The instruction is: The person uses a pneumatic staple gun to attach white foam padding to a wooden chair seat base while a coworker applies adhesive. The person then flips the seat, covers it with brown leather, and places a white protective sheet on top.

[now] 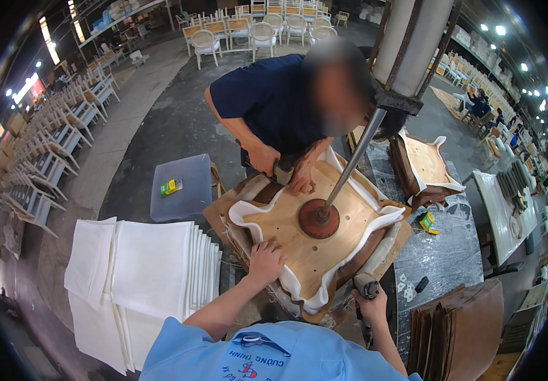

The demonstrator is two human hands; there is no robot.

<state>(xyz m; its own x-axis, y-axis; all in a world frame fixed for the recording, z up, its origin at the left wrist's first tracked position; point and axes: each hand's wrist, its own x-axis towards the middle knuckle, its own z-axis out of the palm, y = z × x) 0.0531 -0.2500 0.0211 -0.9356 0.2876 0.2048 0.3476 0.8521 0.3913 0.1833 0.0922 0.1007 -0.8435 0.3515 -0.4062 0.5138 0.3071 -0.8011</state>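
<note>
A plywood chair seat (299, 263) lies underside up, with white padding (248, 213) and brown cover material (350, 260) showing around its edges. The round red foot (318, 219) of a press rod bears down on its middle. My left hand (267, 261) rests on the near left edge of the plywood, fingers laid out flat over it. In my right hand (372, 306) is a grey staple gun (367, 286), gripped by its handle beside the seat's near right side. Across from me, a co-worker's hand (302, 178) touches the plywood while the other holds a similar tool (283, 173).
White padding sheets (153, 260) are stacked at left, near a grey-blue stool top (182, 187) with a small green-yellow box (171, 187). Brown cover sheets (458, 324) stand at lower right. Another padded seat (426, 165) lies on the right-hand table (439, 263). The press cylinder (407, 44) rises overhead.
</note>
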